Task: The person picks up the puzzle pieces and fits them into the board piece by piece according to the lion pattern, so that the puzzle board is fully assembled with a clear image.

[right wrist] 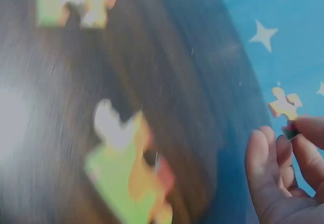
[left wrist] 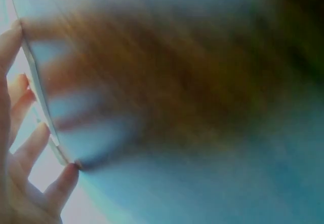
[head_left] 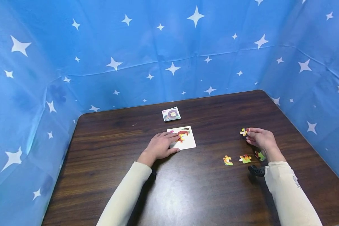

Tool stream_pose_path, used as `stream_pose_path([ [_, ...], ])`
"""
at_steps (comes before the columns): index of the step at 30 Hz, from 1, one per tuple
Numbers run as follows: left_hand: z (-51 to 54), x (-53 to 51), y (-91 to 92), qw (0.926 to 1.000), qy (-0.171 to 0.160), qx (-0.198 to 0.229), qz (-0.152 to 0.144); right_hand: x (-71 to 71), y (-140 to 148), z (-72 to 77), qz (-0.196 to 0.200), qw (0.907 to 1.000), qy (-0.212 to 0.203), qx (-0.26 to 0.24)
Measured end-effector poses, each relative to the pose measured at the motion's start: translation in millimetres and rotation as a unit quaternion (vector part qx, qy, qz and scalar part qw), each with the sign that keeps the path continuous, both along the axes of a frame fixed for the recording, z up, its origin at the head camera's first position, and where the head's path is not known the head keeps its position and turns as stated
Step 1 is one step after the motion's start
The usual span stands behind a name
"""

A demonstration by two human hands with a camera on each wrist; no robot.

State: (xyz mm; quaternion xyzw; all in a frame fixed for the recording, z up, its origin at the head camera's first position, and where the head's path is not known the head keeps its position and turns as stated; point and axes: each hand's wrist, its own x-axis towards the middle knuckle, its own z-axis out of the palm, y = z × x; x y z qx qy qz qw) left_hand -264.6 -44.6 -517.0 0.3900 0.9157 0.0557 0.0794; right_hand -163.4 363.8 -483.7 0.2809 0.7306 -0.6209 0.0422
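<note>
My left hand (head_left: 161, 146) rests its fingertips on the left part of a white puzzle board (head_left: 190, 143), which has some lion picture pieces set in its middle. In the left wrist view the fingers (left wrist: 31, 148) reach out along the board's thin edge. At the right, my right hand (head_left: 262, 140) pinches a yellow and red puzzle piece (head_left: 243, 132) between thumb and fingers, held up off the table. The same puzzle piece (right wrist: 285, 104) shows in the right wrist view, its lower end covered by the fingertips.
Below the right hand lie three loose pieces: a left piece (head_left: 227, 160), a middle piece (head_left: 245, 158) and a green one (head_left: 260, 156) partly hidden by the wrist. A small lion picture card (head_left: 171, 114) lies behind the board. Blue star-printed cloth (head_left: 147, 47) surrounds the dark wooden table (head_left: 113, 144).
</note>
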Motion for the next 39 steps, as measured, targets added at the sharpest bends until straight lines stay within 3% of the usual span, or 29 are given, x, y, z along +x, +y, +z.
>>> stream_pose_path([
  [2, 1.8, 0.2, 0.8, 1.0, -0.002, -0.004, 0.0, -3.6, -4, 2.3, -0.026, 0.997, 0.022, -0.07],
  [5, 3.9, 0.0, 1.8, 1.0, -0.001, -0.008, 0.001, -10.2, -13, 5.8, -0.056, 0.9884, 0.047, -0.133],
  [16, 6.4, -4.7, 1.9, 0.9991, 0.011, -0.041, -0.006, -32.5, -50, 9.3, -0.052, 0.9751, 0.089, -0.196],
  [31, 11.9, 1.5, 5.6, 0.9975, 0.002, -0.071, 0.005, -59.3, -111, -4.2, -0.011, 0.9846, 0.046, -0.168],
  [39, 17.3, 3.5, 8.4, 0.9962, -0.003, -0.087, 0.008, -73.4, -146, -12.3, 0.031, 0.9915, 0.036, -0.122],
])
